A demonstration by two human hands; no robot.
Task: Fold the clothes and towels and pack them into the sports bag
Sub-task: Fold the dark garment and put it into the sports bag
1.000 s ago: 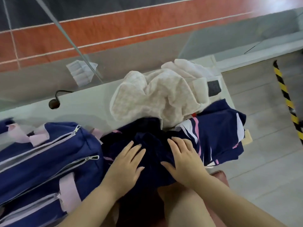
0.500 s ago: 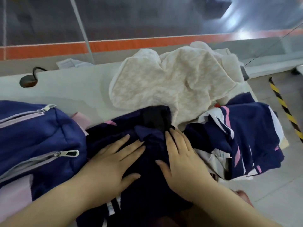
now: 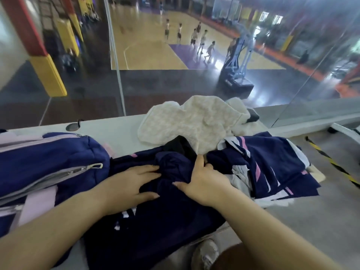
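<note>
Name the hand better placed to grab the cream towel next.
Probably right: the right hand lies closest to the cream towel, while the left hand rests on the navy garment nearer the sports bag.

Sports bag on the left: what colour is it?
The sports bag is navy blue with pale pink straps; the head view shows it.

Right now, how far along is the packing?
Done: nothing looks folded yet. In hand: the left hand and right hand rest on the bunched dark navy garment beside the sports bag. Left: that piece, the striped navy garment and the cream towel heap all lie crumpled outside the bag.
</note>
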